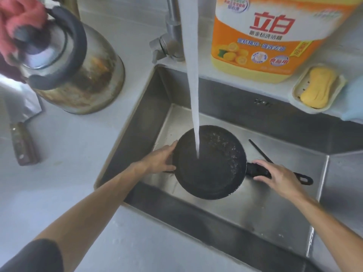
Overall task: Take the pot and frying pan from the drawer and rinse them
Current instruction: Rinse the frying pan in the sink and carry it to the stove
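Midway: rinsing frying pan (210,163) in sink (137,107) under tap stream (193,95); right hand (279,174) wrapped around handle, left hand (159,159) spread against rim. Pot not identifiable, presumably still to rinse.

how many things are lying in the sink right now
2. The pan is under the water stream, left hand on its rim, right hand on its handle. A chopstick lies behind the handle. The pan may hide more.
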